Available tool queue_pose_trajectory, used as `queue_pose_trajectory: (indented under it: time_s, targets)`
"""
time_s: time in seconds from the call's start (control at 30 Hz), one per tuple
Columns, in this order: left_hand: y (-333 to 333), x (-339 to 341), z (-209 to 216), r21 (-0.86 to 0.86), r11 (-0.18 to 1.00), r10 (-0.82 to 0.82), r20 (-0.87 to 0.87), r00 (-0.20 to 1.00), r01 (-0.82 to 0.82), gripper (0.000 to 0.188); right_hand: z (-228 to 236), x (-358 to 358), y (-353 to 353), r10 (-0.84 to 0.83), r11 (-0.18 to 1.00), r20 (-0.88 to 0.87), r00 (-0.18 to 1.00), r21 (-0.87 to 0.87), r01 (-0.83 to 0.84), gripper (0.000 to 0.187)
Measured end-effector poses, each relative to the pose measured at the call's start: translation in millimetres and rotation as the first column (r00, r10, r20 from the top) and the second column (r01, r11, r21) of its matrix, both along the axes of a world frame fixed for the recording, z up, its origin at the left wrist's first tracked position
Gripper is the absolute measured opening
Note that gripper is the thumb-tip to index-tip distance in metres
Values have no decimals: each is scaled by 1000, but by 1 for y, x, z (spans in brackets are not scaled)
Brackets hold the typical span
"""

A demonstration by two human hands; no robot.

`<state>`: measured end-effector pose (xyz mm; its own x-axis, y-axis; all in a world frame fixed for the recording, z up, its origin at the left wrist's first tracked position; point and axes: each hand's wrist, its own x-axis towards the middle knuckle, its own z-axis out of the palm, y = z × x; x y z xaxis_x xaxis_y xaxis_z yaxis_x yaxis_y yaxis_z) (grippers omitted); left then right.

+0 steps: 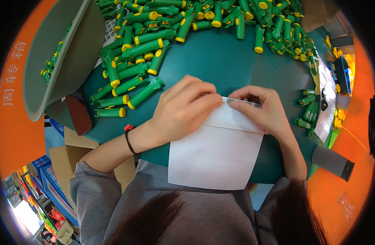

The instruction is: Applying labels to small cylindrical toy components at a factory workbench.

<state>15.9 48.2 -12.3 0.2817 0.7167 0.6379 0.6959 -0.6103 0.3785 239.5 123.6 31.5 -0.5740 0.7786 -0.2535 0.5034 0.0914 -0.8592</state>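
Note:
A white paper sheet [214, 159] hangs toward me over the front of the green table, with a crease across its upper part. Along its top edge runs a narrow strip with black barcode-like print [252, 103]. My left hand [185, 107] is closed, its fingertips pinching the top edge near the middle. Thumb and fingers of my right hand [267, 109] grip the same edge farther right, by the printed strip. Whether a label is peeling between the fingertips, I cannot tell. Several green tubes with yellow ends [142, 96] lie beyond my left hand.
A large pile of similar green tubes [240, 24] covers the far side of the green table [204, 61]. A grey-green bin [65, 53] tilts at the left, above a cardboard box [65, 163]. At the right are more tubes [308, 114] and a grey cylinder [330, 161].

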Motion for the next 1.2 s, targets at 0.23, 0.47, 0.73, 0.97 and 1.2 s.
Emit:
queue_pose_trajectory:
  time_s: [0.23, 0.47, 0.73, 0.97, 1.2]
  targets:
    - [2, 3, 13, -82, 995, -30, 267, 963, 54, 19, -5, -5, 80, -483, 645, 142, 864, 725, 242, 39]
    - [-2, -9, 29, -239, 970, 46, 377, 925, 49, 16, -9, 9, 63, -332, 768, -93, 939, 551, 326, 27]
    - [10, 5, 66, -348, 898, -50, 529, 847, 270, 8, 7, 9, -20, -108, 994, -490, 865, -27, 109, 37]
    - [6, 1, 72, -506, 795, -4, 546, 838, 334, 8, 5, 9, -25, 48, 986, -536, 843, 162, 47, 38]
    - [5, 4, 75, -522, 799, 2, 498, 867, 298, 8, 6, 10, -29, 43, 981, -526, 849, 184, 64, 39]
